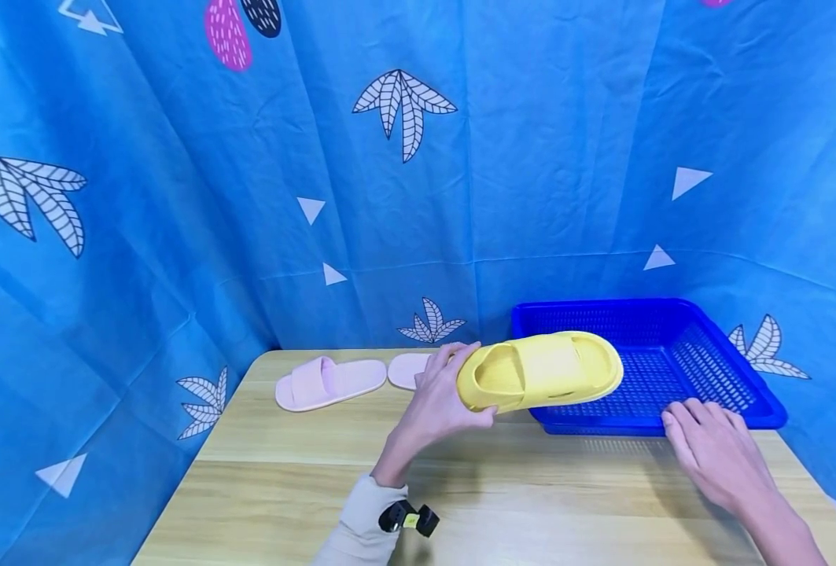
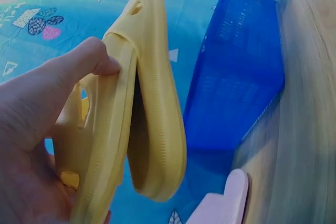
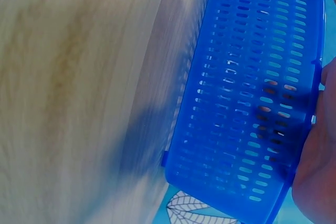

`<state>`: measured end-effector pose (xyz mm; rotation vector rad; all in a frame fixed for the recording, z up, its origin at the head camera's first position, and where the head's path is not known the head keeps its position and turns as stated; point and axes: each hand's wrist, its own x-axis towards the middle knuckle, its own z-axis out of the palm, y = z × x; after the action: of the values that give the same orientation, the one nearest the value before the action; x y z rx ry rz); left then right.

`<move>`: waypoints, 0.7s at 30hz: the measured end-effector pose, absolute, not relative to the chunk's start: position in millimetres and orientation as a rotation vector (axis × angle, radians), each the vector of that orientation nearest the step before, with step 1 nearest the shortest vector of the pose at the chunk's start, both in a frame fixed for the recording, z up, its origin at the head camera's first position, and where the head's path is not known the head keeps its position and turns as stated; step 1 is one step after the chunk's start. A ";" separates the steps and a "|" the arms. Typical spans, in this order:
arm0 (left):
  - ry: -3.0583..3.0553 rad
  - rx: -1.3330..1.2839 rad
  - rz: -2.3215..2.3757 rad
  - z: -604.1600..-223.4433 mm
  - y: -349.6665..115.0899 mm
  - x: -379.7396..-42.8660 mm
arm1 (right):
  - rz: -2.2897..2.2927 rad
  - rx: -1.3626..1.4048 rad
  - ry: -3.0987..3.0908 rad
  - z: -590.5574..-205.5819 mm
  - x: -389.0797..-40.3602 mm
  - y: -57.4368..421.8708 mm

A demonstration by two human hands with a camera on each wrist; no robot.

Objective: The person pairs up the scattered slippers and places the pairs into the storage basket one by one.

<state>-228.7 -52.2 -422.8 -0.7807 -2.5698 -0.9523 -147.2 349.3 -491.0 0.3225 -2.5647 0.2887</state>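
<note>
My left hand (image 1: 440, 397) grips a pair of yellow slippers (image 1: 552, 365) by one end, above the table and the basket's left part. In the left wrist view the two yellow slippers (image 2: 157, 108) lie against each other, the thumb pressing on the nearer one. My right hand (image 1: 718, 452) holds the near rim of a blue plastic basket (image 1: 764, 401), its fingers hooked over the edge. Through the slots of the basket wall (image 3: 231, 108), parts of those fingers show in the right wrist view.
Two pale pink slippers, one whole (image 1: 350, 381) and one partly behind my left hand (image 1: 405, 369), lie along the back left of the wooden table (image 1: 283, 487). A blue patterned curtain (image 1: 403, 212) hangs behind and beside the table.
</note>
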 end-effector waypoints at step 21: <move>-2.486 -0.751 -1.108 -424.3 -15.0 -244.3 | 0.267 0.331 -2.544 -490.8 -147.0 347.5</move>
<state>-244.3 -15.0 -424.3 -0.7507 -2.4859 -1.1076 -147.0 347.5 -490.8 0.3314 -2.5437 0.2668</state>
